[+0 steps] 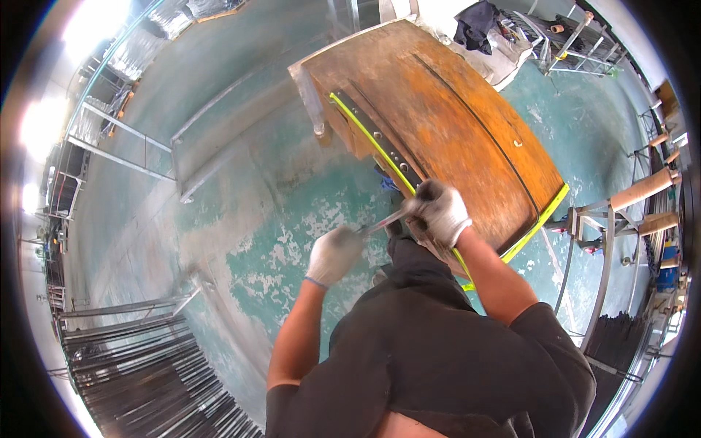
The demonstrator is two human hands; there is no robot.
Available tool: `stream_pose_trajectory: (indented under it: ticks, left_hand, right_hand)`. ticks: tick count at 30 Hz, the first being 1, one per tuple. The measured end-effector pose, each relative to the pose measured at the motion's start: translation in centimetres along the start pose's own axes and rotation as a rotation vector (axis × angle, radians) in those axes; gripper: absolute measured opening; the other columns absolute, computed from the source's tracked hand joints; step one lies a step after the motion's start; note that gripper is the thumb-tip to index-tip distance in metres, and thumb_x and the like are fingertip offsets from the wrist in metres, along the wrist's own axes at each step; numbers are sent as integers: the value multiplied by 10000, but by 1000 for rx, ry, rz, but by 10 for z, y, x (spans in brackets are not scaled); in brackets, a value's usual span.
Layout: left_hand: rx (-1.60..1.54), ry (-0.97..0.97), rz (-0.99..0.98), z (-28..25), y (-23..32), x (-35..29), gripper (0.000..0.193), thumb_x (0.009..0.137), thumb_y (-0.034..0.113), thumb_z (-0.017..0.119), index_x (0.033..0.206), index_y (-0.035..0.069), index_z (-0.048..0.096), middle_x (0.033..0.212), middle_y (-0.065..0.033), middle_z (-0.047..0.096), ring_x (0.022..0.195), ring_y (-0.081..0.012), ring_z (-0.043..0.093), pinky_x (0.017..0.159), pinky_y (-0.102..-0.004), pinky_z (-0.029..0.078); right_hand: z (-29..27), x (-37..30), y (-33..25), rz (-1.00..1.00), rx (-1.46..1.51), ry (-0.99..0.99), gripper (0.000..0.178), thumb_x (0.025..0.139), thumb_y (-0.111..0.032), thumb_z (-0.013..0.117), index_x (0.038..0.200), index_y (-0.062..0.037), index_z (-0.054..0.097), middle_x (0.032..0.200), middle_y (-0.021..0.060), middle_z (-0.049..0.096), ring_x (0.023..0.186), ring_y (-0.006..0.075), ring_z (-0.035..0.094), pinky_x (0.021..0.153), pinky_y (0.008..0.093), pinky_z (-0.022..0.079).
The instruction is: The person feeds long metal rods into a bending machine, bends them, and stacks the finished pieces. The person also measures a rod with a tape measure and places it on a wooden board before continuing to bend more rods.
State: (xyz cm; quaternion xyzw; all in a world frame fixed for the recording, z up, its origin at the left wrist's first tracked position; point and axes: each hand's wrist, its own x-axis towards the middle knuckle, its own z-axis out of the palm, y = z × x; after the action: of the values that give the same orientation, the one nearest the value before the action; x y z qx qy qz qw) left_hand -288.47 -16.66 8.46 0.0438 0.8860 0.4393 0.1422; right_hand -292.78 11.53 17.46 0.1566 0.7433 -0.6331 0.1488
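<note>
My left hand [336, 255], in a white knitted glove, is closed on one end of a short, thin grey strip [384, 221]. Its other end reaches my right hand [442, 213], also gloved in white with darkened fingers, which is closed around it. Motion blur hides what kind of piece the strip is. Both hands are at the near left edge of a worn brown wooden workbench [467, 124], the right one over that edge. A black rail with round holes [387, 152] lies there beside a yellow-green edge strip [365, 131].
Long dark bars [161, 372] lie on a rack at lower left. A metal frame [124, 157] stands on the worn green floor at left. Stands with cardboard tubes [641, 190] are at right. Dark cloth [477, 25] lies beyond the bench.
</note>
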Motion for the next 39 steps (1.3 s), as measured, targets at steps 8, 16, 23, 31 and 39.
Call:
stream_pose_trajectory:
  ticks: [8,16,23,31,39]
  left_hand:
    - [-45,34,-402,-64,-90,18,306,903,263,766,1052,-4,749,902,-146,770,784,-168,693,766,-346,548]
    - [-690,261,-648,-82,-104,162,210,976,141,691,1074,-45,685,834,-83,682,682,-173,668,589,-326,556]
    - [-294,121,-649,-132,-54,306,294,990,223,702,1065,-61,723,778,-30,662,654,-98,608,595,-285,507]
    - [-183,-71,-561,-168,-40,432,292,979,214,687,1085,-56,717,792,-51,669,651,-115,606,583,-286,495]
    - [-376,-184,-496,-163,-43,498,269,969,214,701,1059,-39,699,771,-63,650,611,-148,620,551,-304,507]
  right_hand:
    - [-83,178,-18,-251,164,380,174,988,-184,710,1024,-14,700,793,109,716,637,215,660,603,363,542]
    - [-28,308,72,-291,-1082,55,263,882,-203,686,1105,-63,700,1002,211,696,993,412,685,857,509,564]
    - [-30,376,49,-328,-1014,76,276,878,-112,606,1131,-48,697,1009,193,682,993,392,680,858,499,561]
    - [-37,379,44,-198,-983,225,441,854,-118,660,1294,-90,669,1096,177,688,1068,378,660,945,486,541]
    - [-21,403,57,-132,-1104,202,188,964,-135,548,1045,-67,704,1055,165,696,1024,368,673,870,485,565]
